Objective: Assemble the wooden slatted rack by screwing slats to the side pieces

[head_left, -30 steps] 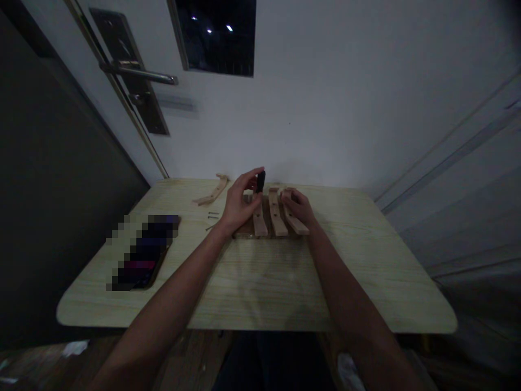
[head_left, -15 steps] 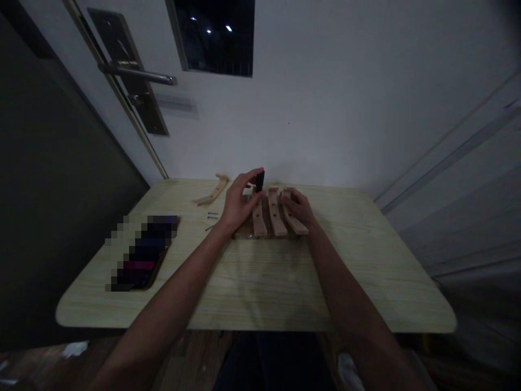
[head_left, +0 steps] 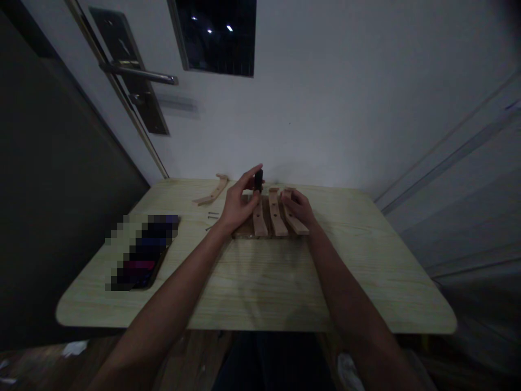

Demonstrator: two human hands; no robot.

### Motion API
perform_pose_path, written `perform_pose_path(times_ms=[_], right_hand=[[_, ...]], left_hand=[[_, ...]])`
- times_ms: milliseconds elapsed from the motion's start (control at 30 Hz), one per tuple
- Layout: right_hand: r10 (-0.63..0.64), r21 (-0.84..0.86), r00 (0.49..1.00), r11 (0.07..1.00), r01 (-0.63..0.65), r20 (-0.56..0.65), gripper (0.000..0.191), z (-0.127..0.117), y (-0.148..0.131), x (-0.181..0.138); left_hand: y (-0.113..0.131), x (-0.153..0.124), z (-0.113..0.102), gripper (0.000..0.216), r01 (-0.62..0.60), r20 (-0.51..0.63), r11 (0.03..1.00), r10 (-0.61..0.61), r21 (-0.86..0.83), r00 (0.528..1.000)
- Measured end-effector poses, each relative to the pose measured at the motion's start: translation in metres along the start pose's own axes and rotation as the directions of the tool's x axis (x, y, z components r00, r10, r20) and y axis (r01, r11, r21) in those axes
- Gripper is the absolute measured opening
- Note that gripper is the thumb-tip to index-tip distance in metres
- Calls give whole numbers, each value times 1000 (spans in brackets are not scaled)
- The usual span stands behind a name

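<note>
My left hand (head_left: 240, 202) is closed around the black handle of a screwdriver (head_left: 258, 179), held upright over the upper end of the left wooden hook (head_left: 259, 221). Its tip is hidden by the fingers. A middle wooden hook (head_left: 277, 214) with dark holes lies beside it. My right hand (head_left: 300, 206) has its fingers wrapped around the upper part of the right wooden hook (head_left: 297, 224), which slants outward. All three hooks rest across a brown board (head_left: 243, 234) with a shiny edge.
Another wooden hook (head_left: 211, 195) lies at the back left of the pale wooden table (head_left: 260, 293). Several screws (head_left: 213, 218) sit left of my left hand. A phone (head_left: 157, 250), partly blurred out, lies at the left. A white door with a lever handle (head_left: 142, 75) stands behind.
The fingers of my left hand have shifted around the screwdriver handle, with the index fingertip slightly higher. My right hand and the hooks have hardly moved.
</note>
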State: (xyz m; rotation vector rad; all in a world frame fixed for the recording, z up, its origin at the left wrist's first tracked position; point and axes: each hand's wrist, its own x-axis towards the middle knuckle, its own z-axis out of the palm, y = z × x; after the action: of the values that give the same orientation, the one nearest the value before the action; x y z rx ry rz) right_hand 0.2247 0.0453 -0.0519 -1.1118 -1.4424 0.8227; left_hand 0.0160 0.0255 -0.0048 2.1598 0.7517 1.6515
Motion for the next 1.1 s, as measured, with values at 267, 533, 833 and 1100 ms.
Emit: perform_pose_path(times_ms=[267, 533, 833, 1100], right_hand=[[17, 27, 1000, 999, -17, 5, 43, 0, 1, 0], [23, 23, 1000, 999, -23, 2, 44, 1, -5, -2], [11, -11, 1000, 1000, -11, -1, 47, 1, -4, -2], [14, 24, 1000, 1000, -14, 8, 46, 2, -3, -1]], left_hand=[[-5, 1, 1, 55, -9, -28, 998, 11, 66, 1000], [-6, 0, 3, 55, -19, -42, 1000, 20, 22, 999], [-3, -1, 3, 47, -23, -25, 999, 23, 31, 999], [-10, 1, 3, 47, -44, -83, 992, 54, 120, 995]])
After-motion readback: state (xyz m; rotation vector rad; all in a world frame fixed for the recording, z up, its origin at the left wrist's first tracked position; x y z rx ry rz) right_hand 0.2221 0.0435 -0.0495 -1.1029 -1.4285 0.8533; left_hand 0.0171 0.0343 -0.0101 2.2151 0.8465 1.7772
